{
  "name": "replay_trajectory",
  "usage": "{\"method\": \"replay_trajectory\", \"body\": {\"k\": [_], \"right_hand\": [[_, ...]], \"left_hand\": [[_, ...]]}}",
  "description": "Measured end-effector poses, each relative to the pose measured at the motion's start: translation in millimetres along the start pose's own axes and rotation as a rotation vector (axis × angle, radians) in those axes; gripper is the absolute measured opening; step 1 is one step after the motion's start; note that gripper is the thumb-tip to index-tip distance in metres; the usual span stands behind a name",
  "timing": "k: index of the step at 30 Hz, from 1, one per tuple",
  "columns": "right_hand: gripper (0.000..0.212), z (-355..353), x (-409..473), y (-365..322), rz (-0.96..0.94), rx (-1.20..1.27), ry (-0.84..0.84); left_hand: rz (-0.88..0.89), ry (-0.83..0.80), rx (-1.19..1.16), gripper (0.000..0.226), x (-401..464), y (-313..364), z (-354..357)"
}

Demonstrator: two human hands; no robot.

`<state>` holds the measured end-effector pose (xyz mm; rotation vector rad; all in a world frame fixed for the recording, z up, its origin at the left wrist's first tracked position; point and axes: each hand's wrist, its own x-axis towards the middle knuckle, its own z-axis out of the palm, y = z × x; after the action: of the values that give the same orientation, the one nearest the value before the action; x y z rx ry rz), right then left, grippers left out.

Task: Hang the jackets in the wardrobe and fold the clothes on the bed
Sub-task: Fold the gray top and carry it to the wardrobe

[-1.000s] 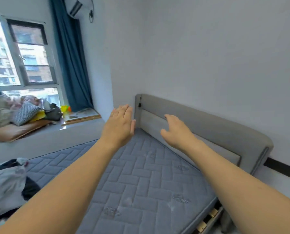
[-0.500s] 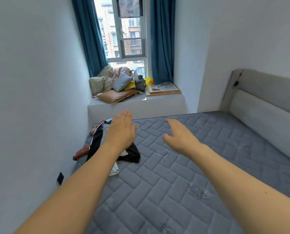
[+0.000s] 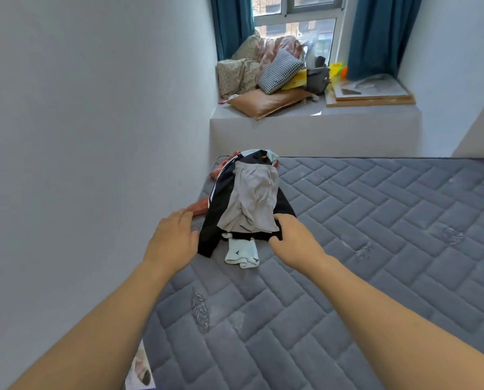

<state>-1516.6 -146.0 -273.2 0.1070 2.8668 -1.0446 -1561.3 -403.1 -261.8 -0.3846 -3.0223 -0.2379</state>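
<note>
Window ledge (image 3: 314, 119): brown cushion (image 3: 266, 102), checked pillow (image 3: 280, 71), floral bedding (image 3: 241, 73), flat wooden boards (image 3: 373, 94). Teal curtains (image 3: 376, 35) flank the window (image 3: 297, 21).

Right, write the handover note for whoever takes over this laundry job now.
Left hand: open, reaching beside the near left edge of the clothes pile, holding nothing.
Right hand: fingers at the pile's near right edge, on the black garment; a closed grip cannot be confirmed.
The pile lies on the bare mattress against the left wall: grey garment on top, white socks at the near edge, a reddish piece at its left.
Done: nothing folded, nothing hung.
Left: sort the pile, fold the clothes, hang the jackets. No wardrobe in view.
</note>
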Motion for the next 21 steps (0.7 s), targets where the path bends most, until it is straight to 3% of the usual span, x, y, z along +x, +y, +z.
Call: {"method": "replay_trajectory", "body": {"k": [5, 11, 15, 17, 18, 21], "right_hand": [[0.049, 78.4, 130.2, 76.6, 0.080, -0.087, 0.019], [0.050, 218.1, 277.9, 207.9, 0.055, -0.033, 0.085], [0.051, 280.3, 364.1, 286.4, -0.013, -0.039, 0.099], [0.054, 309.7, 397.7, 325.8, -0.043, -0.113, 0.061], [0.055, 326.0, 409.2, 346.5, -0.056, -0.223, 0.069], [0.056, 378.5, 422.6, 390.4, -0.149, -0.513, 0.243]], "left_hand": [[0.009, -0.159, -0.154, 0.048, 101.2, -19.5, 141.4], [0.022, -0.228, -0.252, 0.055, 232.9, -39.0, 347.4], [0.054, -0.149, -0.160, 0.062, 314.4, -45.3, 453.6], [0.042, -0.160, -0.008, 0.066, 328.0, -49.7, 514.0], [0.041, -0.111, 0.066, 0.065, 326.6, -52.2, 545.1], [0.143, 0.340, 0.152, 0.050, 318.7, -68.2, 625.6]]}}
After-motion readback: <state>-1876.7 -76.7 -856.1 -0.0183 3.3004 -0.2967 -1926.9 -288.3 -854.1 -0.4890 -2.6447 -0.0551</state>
